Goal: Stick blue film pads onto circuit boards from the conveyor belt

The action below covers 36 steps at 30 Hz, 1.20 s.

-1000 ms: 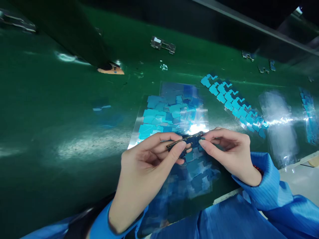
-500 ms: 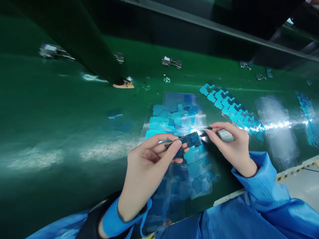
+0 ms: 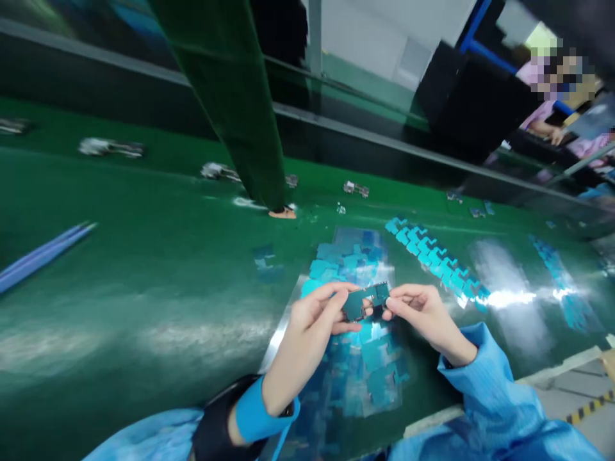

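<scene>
Between the thumb and fingers of my left hand [image 3: 312, 326] is a dark circuit board [image 3: 355, 305], held by its left part. The fingertips of my right hand [image 3: 423, 312] are pinched at the board's right end. A small dark item shows under those fingertips, too small to make out. Beneath both hands lies a spread of blue film pieces [image 3: 379, 358] on clear sheets, and the board hangs above them.
The green table [image 3: 158, 269] bears a diagonal row of blue pieces [image 3: 432, 256] and a row of small boards [image 3: 356, 188] at the back. A green post [image 3: 240, 115] stands behind. Purple tweezers [image 3: 43, 256] lie far left. People in pink sit beyond, upper right.
My right hand has come in from the right to the board's end. The board has turned its face more to the camera. The view has tilted up, showing more background and the tweezers.
</scene>
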Each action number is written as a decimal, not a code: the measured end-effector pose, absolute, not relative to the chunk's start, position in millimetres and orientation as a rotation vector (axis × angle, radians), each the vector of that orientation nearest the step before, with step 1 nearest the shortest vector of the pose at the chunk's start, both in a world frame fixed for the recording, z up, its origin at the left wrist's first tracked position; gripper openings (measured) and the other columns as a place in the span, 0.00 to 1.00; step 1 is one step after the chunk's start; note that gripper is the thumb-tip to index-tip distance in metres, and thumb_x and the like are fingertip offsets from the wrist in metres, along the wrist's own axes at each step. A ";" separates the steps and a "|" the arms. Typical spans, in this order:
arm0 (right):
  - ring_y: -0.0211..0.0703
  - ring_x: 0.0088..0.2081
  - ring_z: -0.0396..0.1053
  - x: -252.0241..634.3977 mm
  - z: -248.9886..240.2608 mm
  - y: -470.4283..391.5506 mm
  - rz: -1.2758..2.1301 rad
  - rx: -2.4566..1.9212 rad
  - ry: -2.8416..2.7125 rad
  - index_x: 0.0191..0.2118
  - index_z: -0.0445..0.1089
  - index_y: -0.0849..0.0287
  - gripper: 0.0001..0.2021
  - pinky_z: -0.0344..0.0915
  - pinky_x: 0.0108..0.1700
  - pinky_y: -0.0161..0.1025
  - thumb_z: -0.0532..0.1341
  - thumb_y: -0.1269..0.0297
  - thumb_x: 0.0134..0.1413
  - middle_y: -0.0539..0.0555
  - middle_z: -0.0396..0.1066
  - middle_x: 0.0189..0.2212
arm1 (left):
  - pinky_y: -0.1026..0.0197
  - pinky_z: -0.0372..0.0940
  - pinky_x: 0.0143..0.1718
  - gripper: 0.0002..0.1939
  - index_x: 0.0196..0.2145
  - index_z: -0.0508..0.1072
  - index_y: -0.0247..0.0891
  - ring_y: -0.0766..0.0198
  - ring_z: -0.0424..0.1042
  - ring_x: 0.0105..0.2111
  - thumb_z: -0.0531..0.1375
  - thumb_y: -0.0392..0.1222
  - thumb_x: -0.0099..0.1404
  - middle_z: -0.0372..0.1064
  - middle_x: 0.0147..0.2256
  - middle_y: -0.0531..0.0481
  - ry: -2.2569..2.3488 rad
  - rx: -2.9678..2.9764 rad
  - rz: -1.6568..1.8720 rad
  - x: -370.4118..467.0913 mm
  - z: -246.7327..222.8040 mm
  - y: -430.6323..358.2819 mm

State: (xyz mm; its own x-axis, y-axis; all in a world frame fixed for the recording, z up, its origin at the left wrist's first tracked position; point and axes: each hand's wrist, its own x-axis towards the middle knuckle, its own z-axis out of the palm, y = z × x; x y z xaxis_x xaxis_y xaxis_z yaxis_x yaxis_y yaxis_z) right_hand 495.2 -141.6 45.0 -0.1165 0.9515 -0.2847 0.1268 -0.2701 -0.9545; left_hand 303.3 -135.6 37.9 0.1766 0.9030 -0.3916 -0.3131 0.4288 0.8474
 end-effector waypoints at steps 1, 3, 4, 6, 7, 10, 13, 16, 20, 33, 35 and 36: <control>0.38 0.26 0.75 498.4 45.7 -136.0 1.433 -1.470 -1.282 0.31 0.74 0.62 0.17 0.73 0.33 0.37 0.68 0.51 0.45 0.53 0.77 0.23 | 0.59 0.74 0.30 0.22 0.40 0.73 0.35 0.57 0.78 0.29 0.64 0.56 0.56 0.76 0.27 0.49 1.047 0.677 0.975 303.7 36.0 -134.4; 0.38 0.26 0.74 507.8 49.1 -115.3 1.338 -1.535 -1.378 0.32 0.74 0.64 0.21 0.72 0.33 0.37 0.67 0.47 0.45 0.55 0.76 0.24 | 0.59 0.72 0.31 0.25 0.44 0.70 0.35 0.57 0.78 0.30 0.62 0.57 0.58 0.77 0.29 0.46 1.034 0.651 0.996 304.4 33.0 -131.5; 0.38 0.26 0.74 514.0 51.7 -100.0 1.280 -1.558 -1.418 0.33 0.74 0.64 0.21 0.72 0.34 0.37 0.66 0.47 0.46 0.55 0.76 0.25 | 0.60 0.71 0.30 0.25 0.45 0.68 0.34 0.57 0.78 0.30 0.61 0.57 0.59 0.77 0.29 0.45 1.027 0.654 1.008 304.6 32.0 -130.1; 0.36 0.27 0.73 528.0 57.5 -61.1 1.157 -1.600 -1.464 0.34 0.73 0.65 0.21 0.71 0.35 0.36 0.65 0.48 0.49 0.55 0.76 0.27 | 0.62 0.68 0.27 0.25 0.45 0.67 0.34 0.60 0.76 0.26 0.60 0.57 0.59 0.77 0.27 0.45 1.010 0.694 1.022 304.3 30.9 -128.1; 0.36 0.28 0.72 535.3 60.2 -39.3 1.092 -1.641 -1.485 0.34 0.72 0.65 0.19 0.71 0.36 0.36 0.64 0.50 0.53 0.56 0.75 0.29 | 0.63 0.67 0.25 0.24 0.44 0.67 0.33 0.61 0.74 0.23 0.60 0.57 0.59 0.76 0.24 0.47 1.004 0.721 1.026 304.0 30.7 -127.5; 0.38 0.35 0.73 553.7 64.8 22.3 0.876 -1.801 -1.567 0.41 0.70 0.64 0.13 0.72 0.39 0.40 0.59 0.57 0.61 0.55 0.73 0.37 | 0.64 0.62 0.21 0.23 0.41 0.68 0.34 0.65 0.69 0.18 0.59 0.56 0.58 0.72 0.20 0.51 1.001 0.770 1.041 302.5 30.8 -126.6; 0.44 0.44 0.70 557.3 61.6 63.4 0.589 -1.911 -1.673 0.49 0.67 0.61 0.13 0.70 0.46 0.46 0.58 0.61 0.62 0.57 0.69 0.48 | 0.65 0.60 0.20 0.21 0.39 0.69 0.34 0.66 0.67 0.17 0.59 0.55 0.57 0.70 0.19 0.53 1.010 0.787 1.077 301.4 31.4 -125.4; 0.49 0.51 0.67 542.0 48.9 85.0 0.383 -1.913 -1.805 0.53 0.65 0.60 0.16 0.67 0.51 0.52 0.59 0.61 0.61 0.59 0.65 0.54 | 0.65 0.60 0.19 0.19 0.37 0.71 0.35 0.66 0.66 0.16 0.58 0.54 0.57 0.69 0.17 0.54 1.001 0.791 1.097 301.2 32.0 -124.5; 0.49 0.52 0.66 511.5 30.3 102.6 0.350 -1.857 -1.956 0.52 0.66 0.60 0.16 0.66 0.52 0.53 0.59 0.61 0.61 0.58 0.64 0.54 | 0.65 0.59 0.19 0.17 0.35 0.71 0.36 0.66 0.66 0.15 0.58 0.53 0.56 0.69 0.17 0.53 1.000 0.792 1.088 302.3 31.2 -124.2; 0.37 0.27 0.72 489.2 61.8 18.8 0.933 -1.355 -1.985 0.39 0.67 0.63 0.19 0.71 0.34 0.37 0.66 0.53 0.49 0.51 0.73 0.26 | 0.59 0.67 0.47 0.28 0.54 0.64 0.40 0.58 0.72 0.48 0.63 0.48 0.57 0.69 0.51 0.43 1.125 0.772 1.307 301.8 28.5 -121.9; 0.37 0.25 0.72 481.6 63.3 -20.2 1.116 -1.278 -2.018 0.37 0.69 0.63 0.20 0.71 0.31 0.36 0.68 0.52 0.45 0.51 0.73 0.24 | 0.58 0.68 0.47 0.27 0.54 0.65 0.40 0.58 0.72 0.47 0.63 0.50 0.59 0.68 0.51 0.43 1.103 0.798 1.309 301.6 31.2 -122.3; 0.37 0.25 0.72 478.6 63.6 -37.3 1.197 -1.242 -2.033 0.36 0.70 0.63 0.19 0.71 0.31 0.36 0.69 0.52 0.44 0.50 0.73 0.23 | 0.57 0.69 0.44 0.25 0.51 0.68 0.38 0.57 0.74 0.43 0.62 0.51 0.59 0.72 0.47 0.43 1.079 0.818 1.290 301.3 32.8 -122.1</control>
State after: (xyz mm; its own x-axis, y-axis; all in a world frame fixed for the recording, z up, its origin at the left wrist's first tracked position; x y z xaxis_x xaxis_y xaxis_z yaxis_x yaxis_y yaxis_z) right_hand 478.6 -37.3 63.6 -0.4790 0.8766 -0.0462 0.4660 0.2093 -0.8597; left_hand 301.3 -122.1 32.8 -0.0473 0.9859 -0.1605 -0.3328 0.1359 0.9332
